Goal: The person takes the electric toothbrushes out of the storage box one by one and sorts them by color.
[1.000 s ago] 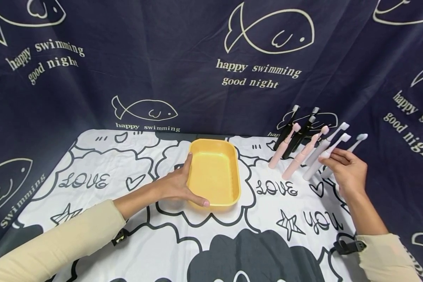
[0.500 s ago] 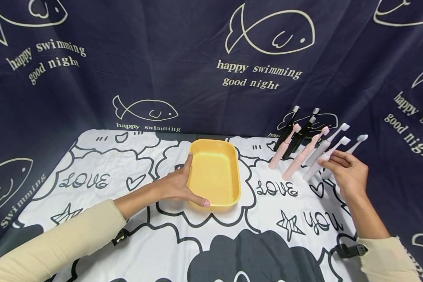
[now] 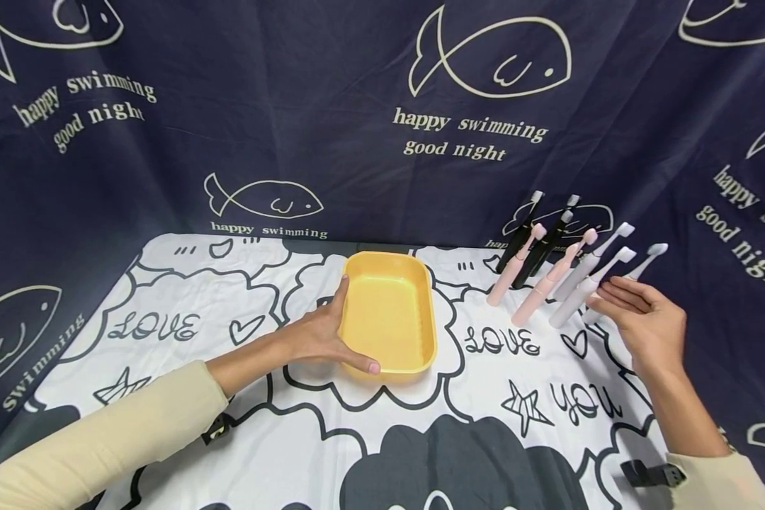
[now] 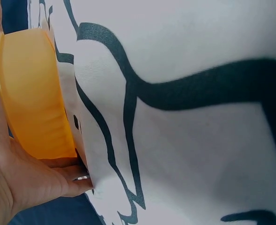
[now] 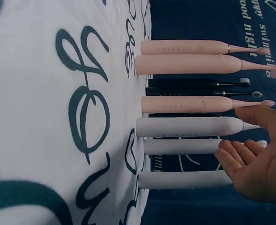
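Note:
A yellow tray [image 3: 428, 312] sits on the patterned cloth, empty inside. My left hand [image 3: 321, 336] grips its near left corner, thumb along the left side and fingers round the near edge; the left wrist view shows the tray [image 4: 34, 103] against my palm [image 4: 30, 187]. Electric toothbrushes stand upright at the right back: three white [image 3: 576, 301], pink [image 3: 513, 273] and black [image 3: 521, 237]. My right hand [image 3: 644, 319] hovers just right of the white ones with fingers straight, holding nothing. In the right wrist view the right hand [image 5: 257, 159] is beside the white handles [image 5: 189, 126].
The table is covered by a white cloth [image 3: 229, 411] with black cartoon drawings. A dark blue fish-print curtain [image 3: 293, 106] hangs close behind and on both sides. The toothbrush row stands near the table's right back corner.
My right hand has drawn back a little to the right, away from the white toothbrushes. The left hand and the tray have not moved.

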Tool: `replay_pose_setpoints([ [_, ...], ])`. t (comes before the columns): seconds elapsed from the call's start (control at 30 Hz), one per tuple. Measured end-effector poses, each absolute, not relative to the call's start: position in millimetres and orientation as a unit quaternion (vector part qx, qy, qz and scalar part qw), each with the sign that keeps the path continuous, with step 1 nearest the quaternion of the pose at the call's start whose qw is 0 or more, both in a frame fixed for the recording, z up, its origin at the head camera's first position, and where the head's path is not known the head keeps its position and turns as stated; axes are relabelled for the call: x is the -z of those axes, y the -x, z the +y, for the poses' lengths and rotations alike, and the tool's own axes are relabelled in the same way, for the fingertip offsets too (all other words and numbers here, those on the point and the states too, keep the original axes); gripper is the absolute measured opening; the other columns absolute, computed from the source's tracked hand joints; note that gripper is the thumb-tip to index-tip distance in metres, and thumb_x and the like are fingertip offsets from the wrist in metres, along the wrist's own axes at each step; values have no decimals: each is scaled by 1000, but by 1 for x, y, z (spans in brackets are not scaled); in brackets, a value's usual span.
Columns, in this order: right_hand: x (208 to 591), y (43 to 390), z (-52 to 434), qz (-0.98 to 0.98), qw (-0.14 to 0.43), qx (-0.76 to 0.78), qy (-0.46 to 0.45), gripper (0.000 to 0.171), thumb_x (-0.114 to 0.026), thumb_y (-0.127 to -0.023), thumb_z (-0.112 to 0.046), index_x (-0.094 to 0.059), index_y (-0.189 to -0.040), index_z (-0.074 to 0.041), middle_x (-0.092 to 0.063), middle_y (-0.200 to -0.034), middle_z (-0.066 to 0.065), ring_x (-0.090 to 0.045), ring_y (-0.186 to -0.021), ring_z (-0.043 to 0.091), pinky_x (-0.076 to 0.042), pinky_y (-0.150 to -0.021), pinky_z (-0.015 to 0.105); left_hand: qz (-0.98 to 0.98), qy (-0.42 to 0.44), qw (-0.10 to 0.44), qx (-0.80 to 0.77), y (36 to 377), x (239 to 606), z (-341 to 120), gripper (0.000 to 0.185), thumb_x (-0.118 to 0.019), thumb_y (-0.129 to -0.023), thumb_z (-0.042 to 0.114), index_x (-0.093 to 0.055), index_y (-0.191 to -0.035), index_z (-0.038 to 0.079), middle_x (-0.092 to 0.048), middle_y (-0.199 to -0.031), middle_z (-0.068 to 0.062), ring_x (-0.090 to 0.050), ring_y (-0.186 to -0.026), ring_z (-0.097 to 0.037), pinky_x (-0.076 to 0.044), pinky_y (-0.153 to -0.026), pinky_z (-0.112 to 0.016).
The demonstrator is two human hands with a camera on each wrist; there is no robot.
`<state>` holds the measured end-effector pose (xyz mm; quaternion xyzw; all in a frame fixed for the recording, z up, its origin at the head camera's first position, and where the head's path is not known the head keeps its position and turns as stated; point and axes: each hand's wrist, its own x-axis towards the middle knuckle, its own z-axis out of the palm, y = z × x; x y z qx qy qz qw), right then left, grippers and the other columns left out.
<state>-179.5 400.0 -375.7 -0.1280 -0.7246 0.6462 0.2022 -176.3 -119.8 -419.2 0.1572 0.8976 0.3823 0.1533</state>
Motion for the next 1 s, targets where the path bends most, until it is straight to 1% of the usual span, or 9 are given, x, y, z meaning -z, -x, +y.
replay_pose_setpoints([
  [0.13,372,167,399,-774,188,-588,140,48,-91,-90,4,-75,-117,-32,-81,-94,-31,-76,-87,-16,-55,-80,2,898,-151,154,-384,177,421,-120,176,-102,-62,76,18,-181,28,-49,-175,-18,-57,-151,-34,-46,-126,-61],
  [0.27,365,152,396,-860,157,-468,128,34,-93,-95,-19,-73,-119,-34,-73,-89,-44,-69,-83,-24,-52,-75,1,881,-152,159,-418,179,421,-123,174,-103,-65,71,18,-181,27,-54,-171,-16,-56,-152,-33,-43,-129,-62],
  [0.33,359,145,394,-898,133,-405,108,31,-93,-97,-32,-77,-123,-25,-69,-87,-48,-65,-82,-28,-50,-72,2,874,-148,161,-433,181,420,-126,172,-103,-67,70,19,-181,26,-55,-171,-14,-54,-155,-33,-40,-132,-62],
  [0.43,352,138,387,-935,94,-335,67,49,-90,-99,-46,-80,-132,-12,-68,-88,-49,-61,-85,-29,-48,-71,6,874,-133,158,-441,186,416,-133,169,-101,-71,70,21,-180,27,-52,-175,-12,-49,-163,-34,-35,-136,-63],
  [0.53,347,135,376,-942,52,-330,26,55,-87,-101,-47,-78,-138,-7,-76,-97,-39,-65,-90,-23,-49,-75,7,893,-115,146,-411,190,410,-142,168,-97,-71,77,21,-180,28,-43,-181,-15,-42,-168,-38,-33,-136,-65],
  [0.63,342,134,360,-942,23,-336,-14,52,-84,-104,-45,-77,-141,-8,-85,-113,-18,-70,-96,-18,-52,-78,9,906,-104,126,-390,193,404,-154,166,-94,-72,81,19,-180,27,-35,-184,-20,-38,-169,-44,-33,-135,-67],
  [0.8,336,137,326,-939,17,-336,-77,49,-78,-108,-43,-75,-147,-13,-81,-139,12,-69,-103,-17,-54,-85,10,919,-85,97,-372,196,395,-176,166,-94,-72,83,22,-180,30,-17,-190,-20,-27,-173,-48,-29,-135,-72],
  [0.93,334,146,298,-926,9,-359,-118,54,-74,-111,-40,-66,-158,-13,-72,-155,13,-78,-125,12,-53,-95,9,938,-64,71,-334,201,385,-194,167,-90,-70,89,22,-180,30,-4,-191,-21,-6,-177,-47,-17,-137,-75],
  [1.0,333,150,284,-919,6,-369,-138,58,-73,-112,-39,-61,-162,-13,-67,-161,14,-73,-139,31,-57,-106,18,947,-57,59,-310,204,381,-202,167,-88,-70,91,20,-180,27,-2,-190,-25,0,-176,-50,-13,-137,-78],
])
